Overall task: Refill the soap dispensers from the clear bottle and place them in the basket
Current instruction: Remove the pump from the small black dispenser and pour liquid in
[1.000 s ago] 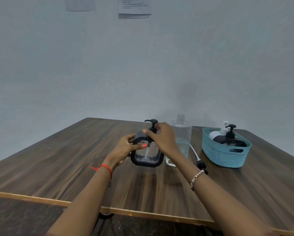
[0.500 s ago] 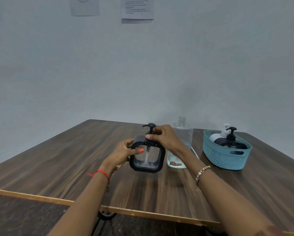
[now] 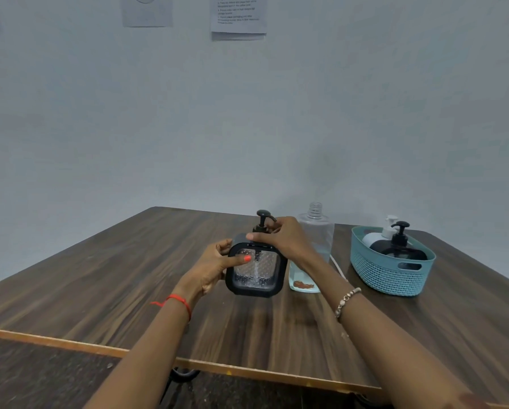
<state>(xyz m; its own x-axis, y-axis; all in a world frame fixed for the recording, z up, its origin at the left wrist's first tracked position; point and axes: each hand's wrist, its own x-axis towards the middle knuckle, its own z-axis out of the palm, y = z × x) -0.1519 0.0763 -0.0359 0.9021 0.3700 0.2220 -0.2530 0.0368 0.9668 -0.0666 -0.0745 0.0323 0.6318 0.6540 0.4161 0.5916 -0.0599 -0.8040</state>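
**Hands fitting a pump onto a soap dispenser**

The right hand pinches the black pump collar; the left hand clasps the square black-framed dispenser, held just above the table. Beside it stands the uncapped clear bottle (basket further right). A cross-threaded collar could leak.

Lighting: soft, even, rather dim, with a cool grey-blue cast. Shadows: faint, diffuse on the wall behind the clear bottle; soft beneath the basket. Glare: mild sheen on the table nearest the viewer. Sharpness: slightly soft throughout; wall papers' text unreadable. Distortion: wide-angle stretch at frame edges.
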